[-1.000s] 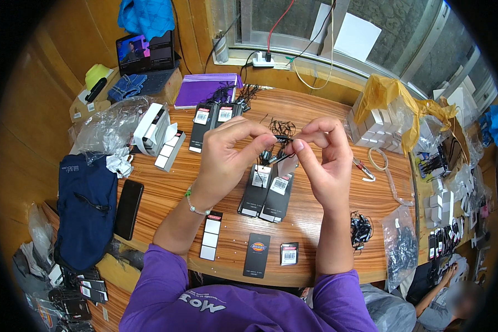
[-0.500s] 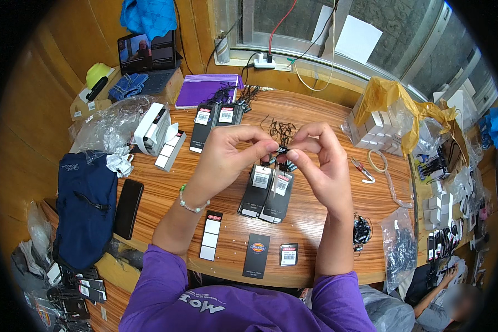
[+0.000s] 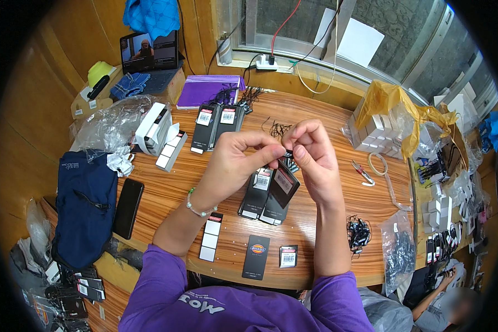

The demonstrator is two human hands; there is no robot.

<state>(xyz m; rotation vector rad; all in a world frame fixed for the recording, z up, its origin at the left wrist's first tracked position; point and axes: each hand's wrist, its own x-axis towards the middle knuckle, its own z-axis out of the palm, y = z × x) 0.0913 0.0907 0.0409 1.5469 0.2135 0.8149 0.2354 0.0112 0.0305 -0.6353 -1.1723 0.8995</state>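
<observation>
Held tag (image 3: pixel 284 185) overlapping tag stack (image 3: pixel 273 212), phone (image 3: pixel 129 208), cord bundle (image 3: pixel 359 234)

The table (image 3: pixel 368 199) is striped wood, smooth with a soft sheen. Above it, the dark hang tag (image 3: pixel 283 193) looks like smooth card. At the table's left end lie a navy bag (image 3: pixel 86 213) of matt cloth and a smooth-faced phone (image 3: pixel 128 207); at its right edge, a clear bag (image 3: pixel 398 249) of shiny, wrinkled plastic.

- Held tag (image 3: pixel 289 193): black, with a pale, red-topped label (image 3: pixel 284 181)
- Table (image 3: pixel 365 199): brown, dark-streaked wood grain
- Shirt (image 3: pixel 260 312): purple, printed in white
- Bag (image 3: pixel 86 205): navy blue
</observation>
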